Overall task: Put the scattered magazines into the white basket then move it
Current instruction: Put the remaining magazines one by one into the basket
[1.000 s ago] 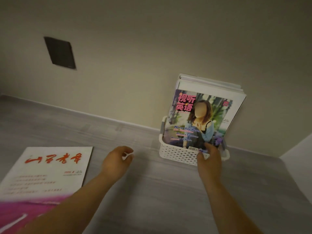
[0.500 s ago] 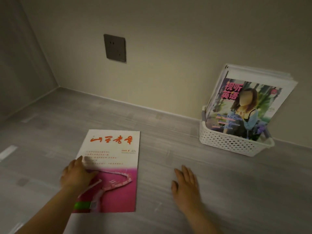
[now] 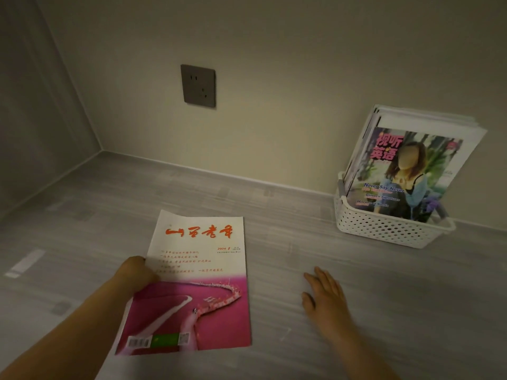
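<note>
– Grey wood-grain floor [image 3: 274,272] is seen, met by a beige wall with a dark socket [image 3: 198,85] at about eleven o'clock. Where are the task's things placed?

– One pink-and-white magazine [image 3: 200,286] is found lying at six o'clock, well apart from the white basket [image 3: 384,229], which is set against the wall at two o'clock. Several magazines [image 3: 406,171] are stood in it, leaning back on the wall.

– How are the hands engaged?

– The magazine's left edge is grasped by the left hand [image 3: 134,275], with the fingers tucked out of sight beneath it. That edge is raised slightly. Nothing is held by the right hand [image 3: 326,300], which is laid flat on the floor at four o'clock, fingers straight.

– What could go wrong?

– Only the cover may have been caught, so the pages could be fanned open or creased once lifted. A limp magazine carried by one edge may be bent or dropped. The basket is judged crowded and top-heavy. If the last magazine is pushed in hard, the leaning stack could be knocked sideways or the basket tipped. The same risk is carried when the basket is moved.
</note>
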`<act>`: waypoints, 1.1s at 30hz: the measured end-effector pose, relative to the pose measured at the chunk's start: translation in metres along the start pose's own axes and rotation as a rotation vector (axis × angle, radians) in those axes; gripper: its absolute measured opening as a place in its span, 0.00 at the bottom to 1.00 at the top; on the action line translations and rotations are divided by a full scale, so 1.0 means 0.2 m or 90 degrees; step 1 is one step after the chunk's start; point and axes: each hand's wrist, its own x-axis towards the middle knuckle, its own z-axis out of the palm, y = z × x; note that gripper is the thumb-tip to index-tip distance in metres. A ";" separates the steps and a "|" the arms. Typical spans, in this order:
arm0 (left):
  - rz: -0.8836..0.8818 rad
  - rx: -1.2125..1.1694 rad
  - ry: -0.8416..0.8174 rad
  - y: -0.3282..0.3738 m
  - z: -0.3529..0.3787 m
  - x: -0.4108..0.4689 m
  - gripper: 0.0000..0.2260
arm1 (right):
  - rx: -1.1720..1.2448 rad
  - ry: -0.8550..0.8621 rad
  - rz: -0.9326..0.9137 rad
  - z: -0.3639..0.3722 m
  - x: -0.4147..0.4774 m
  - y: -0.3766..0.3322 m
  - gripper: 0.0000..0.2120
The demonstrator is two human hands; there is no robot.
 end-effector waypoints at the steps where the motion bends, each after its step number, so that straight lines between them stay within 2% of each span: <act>1: 0.027 -0.013 0.012 0.00 0.00 -0.01 0.17 | 0.006 -0.009 0.001 -0.01 0.01 0.00 0.23; 4: 0.137 -0.097 0.044 0.04 -0.03 -0.08 0.14 | 0.086 -0.027 0.034 -0.05 0.03 -0.02 0.24; 7: 0.284 -0.166 0.086 0.14 -0.07 -0.17 0.12 | 0.340 -0.008 0.112 -0.11 0.06 -0.09 0.24; 9: 0.361 -0.223 0.084 0.23 -0.09 -0.25 0.10 | 0.500 -0.043 0.130 -0.16 0.07 -0.15 0.25; 12: 0.432 -0.313 0.050 0.39 -0.10 -0.35 0.11 | 0.646 -0.098 0.095 -0.26 0.07 -0.21 0.26; 14: 0.464 -0.368 0.028 0.51 -0.08 -0.41 0.14 | 0.715 -0.106 0.053 -0.33 0.07 -0.19 0.20; 16: 0.485 -0.417 0.011 0.64 -0.03 -0.46 0.14 | 0.777 -0.066 0.020 -0.43 0.07 -0.13 0.15; 23: 0.522 -0.498 -0.038 1.21 0.25 -0.51 0.10 | 0.743 0.186 0.087 -0.86 0.21 0.25 0.14; 26: 0.551 -0.537 -0.055 1.49 0.34 -0.51 0.12 | 0.754 0.285 0.109 -1.05 0.31 0.42 0.15; 30: 0.574 -0.531 -0.105 1.79 0.48 -0.48 0.13 | 0.778 0.379 0.103 -1.25 0.42 0.61 0.15; 33: 0.559 -0.508 -0.123 1.90 0.60 -0.42 0.13 | 0.747 0.385 0.122 -1.27 0.51 0.74 0.18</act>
